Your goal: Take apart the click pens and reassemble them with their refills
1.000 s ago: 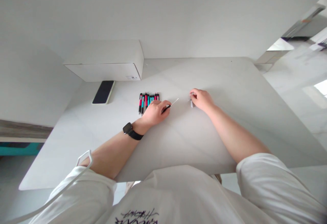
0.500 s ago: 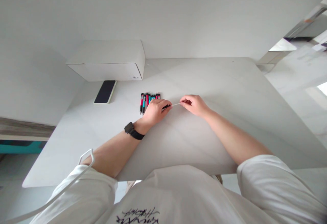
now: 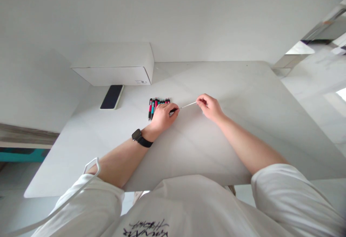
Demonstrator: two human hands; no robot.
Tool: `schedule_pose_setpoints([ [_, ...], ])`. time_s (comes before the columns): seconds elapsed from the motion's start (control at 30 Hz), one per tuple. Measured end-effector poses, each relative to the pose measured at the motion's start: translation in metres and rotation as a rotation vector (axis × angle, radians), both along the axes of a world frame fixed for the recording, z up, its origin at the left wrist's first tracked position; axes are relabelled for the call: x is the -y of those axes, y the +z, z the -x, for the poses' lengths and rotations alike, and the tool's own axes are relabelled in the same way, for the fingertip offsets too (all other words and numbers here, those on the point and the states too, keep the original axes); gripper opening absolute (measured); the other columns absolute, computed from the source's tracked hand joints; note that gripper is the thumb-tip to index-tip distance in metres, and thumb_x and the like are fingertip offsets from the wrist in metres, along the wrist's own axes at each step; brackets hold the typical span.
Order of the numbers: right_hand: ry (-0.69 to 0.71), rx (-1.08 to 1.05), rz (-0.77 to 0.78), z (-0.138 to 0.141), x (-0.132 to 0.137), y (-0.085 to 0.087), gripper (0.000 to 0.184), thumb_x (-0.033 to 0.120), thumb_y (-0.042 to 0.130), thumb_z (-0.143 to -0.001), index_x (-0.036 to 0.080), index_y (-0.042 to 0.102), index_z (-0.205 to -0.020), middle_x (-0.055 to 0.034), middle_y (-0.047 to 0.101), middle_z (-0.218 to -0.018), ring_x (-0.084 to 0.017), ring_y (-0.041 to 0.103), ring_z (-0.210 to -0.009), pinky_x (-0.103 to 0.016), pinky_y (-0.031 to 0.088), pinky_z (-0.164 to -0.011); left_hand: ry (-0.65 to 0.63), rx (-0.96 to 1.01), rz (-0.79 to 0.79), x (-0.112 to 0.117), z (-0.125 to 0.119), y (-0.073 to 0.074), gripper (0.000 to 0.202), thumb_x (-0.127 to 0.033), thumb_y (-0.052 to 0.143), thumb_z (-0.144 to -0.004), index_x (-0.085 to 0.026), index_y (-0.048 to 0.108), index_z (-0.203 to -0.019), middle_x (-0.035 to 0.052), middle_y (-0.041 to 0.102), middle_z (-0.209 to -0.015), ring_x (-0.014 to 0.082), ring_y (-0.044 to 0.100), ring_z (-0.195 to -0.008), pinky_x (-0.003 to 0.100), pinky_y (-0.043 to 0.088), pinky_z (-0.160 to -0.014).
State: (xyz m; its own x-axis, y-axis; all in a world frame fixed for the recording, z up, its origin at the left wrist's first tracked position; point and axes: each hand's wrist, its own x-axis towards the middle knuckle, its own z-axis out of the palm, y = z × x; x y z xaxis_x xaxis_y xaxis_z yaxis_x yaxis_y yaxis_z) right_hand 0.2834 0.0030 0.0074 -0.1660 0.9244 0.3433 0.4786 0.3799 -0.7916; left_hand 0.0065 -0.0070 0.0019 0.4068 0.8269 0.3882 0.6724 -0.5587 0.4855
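Observation:
My left hand (image 3: 163,116) is closed around a dark pen barrel (image 3: 173,111), most of it hidden by the fingers. A thin white pen refill (image 3: 188,105) runs from the end of the barrel up to the right. Its far end is pinched between the thumb and fingers of my right hand (image 3: 211,107). Several pens (image 3: 150,108) in red, teal and black lie side by side on the table, partly covered by my left hand.
A white box (image 3: 113,75) stands at the back left against the wall. In front of it lies a phone (image 3: 111,97) with a dark screen. The pale table (image 3: 238,85) has a rounded far right corner.
My right hand has moved right and slightly away from me, and more of the white refill shows outside the barrel. My left hand has shifted slightly left.

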Motion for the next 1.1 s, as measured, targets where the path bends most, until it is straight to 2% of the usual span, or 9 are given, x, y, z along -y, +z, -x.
schedule_pose_setpoints([
  [0.2,-0.129,-0.289,0.078,-0.011,-0.018,-0.008,0.043,0.070,0.065,-0.091,0.026,0.064,-0.092,-0.0010,0.071,-0.084,-0.015,0.063,-0.071,-0.029,0.053,-0.066,0.016,0.020,-0.001,0.001,-0.001,0.001,0.015,-0.031,0.056,-0.102,-0.023,0.069,-0.101,0.0040,0.076,-0.093,0.0223,0.070,-0.090,0.036,0.050,-0.089],
  [0.3,-0.171,-0.431,0.038,-0.020,-0.026,0.000,0.045,0.070,0.069,-0.089,0.026,0.064,-0.090,-0.0001,0.067,-0.079,-0.014,0.059,-0.066,-0.026,0.050,-0.061,0.003,0.028,0.009,0.001,-0.001,0.000,0.014,-0.031,0.057,-0.101,-0.023,0.069,-0.100,0.0037,0.076,-0.092,0.0217,0.070,-0.089,0.035,0.050,-0.087],
  [0.4,-0.222,-0.447,-0.013,-0.028,-0.031,0.014,0.045,0.071,0.066,-0.091,0.026,0.063,-0.089,0.0002,0.064,-0.077,-0.013,0.058,-0.066,-0.026,0.049,-0.061,-0.008,0.035,0.010,0.001,-0.001,0.000,0.013,-0.031,0.059,-0.100,-0.023,0.068,-0.100,0.0037,0.076,-0.092,0.0214,0.070,-0.087,0.035,0.051,-0.086],
  [0.53,-0.244,-0.260,0.049,-0.032,-0.038,0.028,0.047,0.071,0.058,-0.095,0.024,0.062,-0.089,-0.0015,0.063,-0.076,-0.015,0.059,-0.069,-0.027,0.049,-0.064,-0.025,0.048,0.000,0.000,0.000,-0.002,0.011,-0.030,0.060,-0.099,-0.023,0.069,-0.099,0.0038,0.077,-0.091,0.0215,0.071,-0.087,0.034,0.052,-0.084],
  [0.67,-0.148,0.062,0.185,-0.023,-0.053,0.029,0.045,0.064,0.058,-0.095,0.022,0.066,-0.083,-0.0018,0.067,-0.073,-0.016,0.058,-0.066,-0.028,0.044,-0.063,-0.036,0.060,-0.001,-0.001,0.000,-0.004,0.011,-0.030,0.061,-0.098,-0.023,0.070,-0.099,0.0041,0.077,-0.090,0.0214,0.071,-0.086,0.034,0.053,-0.084],
  [0.77,-0.127,0.314,0.263,-0.011,-0.064,0.024,0.043,0.059,0.059,-0.094,0.022,0.068,-0.075,-0.0023,0.070,-0.071,-0.016,0.057,-0.063,-0.029,0.040,-0.061,-0.039,0.048,0.000,-0.001,0.000,-0.005,0.010,-0.029,0.062,-0.097,-0.023,0.070,-0.099,0.0042,0.077,-0.090,0.0214,0.071,-0.086,0.035,0.053,-0.085],
  [0.87,-0.187,0.484,0.265,0.000,-0.069,0.014,0.039,0.055,0.062,-0.094,0.023,0.069,-0.072,-0.0042,0.070,-0.071,-0.018,0.058,-0.064,-0.031,0.037,-0.062,-0.039,0.036,0.002,0.000,0.000,-0.004,0.010,-0.028,0.062,-0.097,-0.023,0.070,-0.099,0.0044,0.077,-0.091,0.0215,0.071,-0.087,0.035,0.053,-0.086],
  [1.0,-0.265,0.620,0.207,0.005,-0.069,-0.002,0.035,0.051,0.064,-0.094,0.025,0.071,-0.072,-0.0070,0.071,-0.074,-0.021,0.060,-0.070,-0.032,0.037,-0.063,-0.039,0.030,0.013,0.002,-0.001,-0.003,0.010,-0.028,0.062,-0.098,-0.023,0.070,-0.100,0.0043,0.077,-0.091,0.0216,0.071,-0.088,0.036,0.053,-0.087],
  [1.1,-0.285,0.653,0.163,0.003,-0.068,-0.007,0.032,0.048,0.064,-0.095,0.025,0.073,-0.075,-0.0084,0.073,-0.076,-0.022,0.061,-0.071,-0.033,0.039,-0.064,-0.036,0.024,0.021,0.002,-0.001,-0.003,0.009,-0.029,0.062,-0.098,-0.023,0.069,-0.100,0.0038,0.076,-0.090,0.0215,0.071,-0.087,0.036,0.053,-0.087],
])
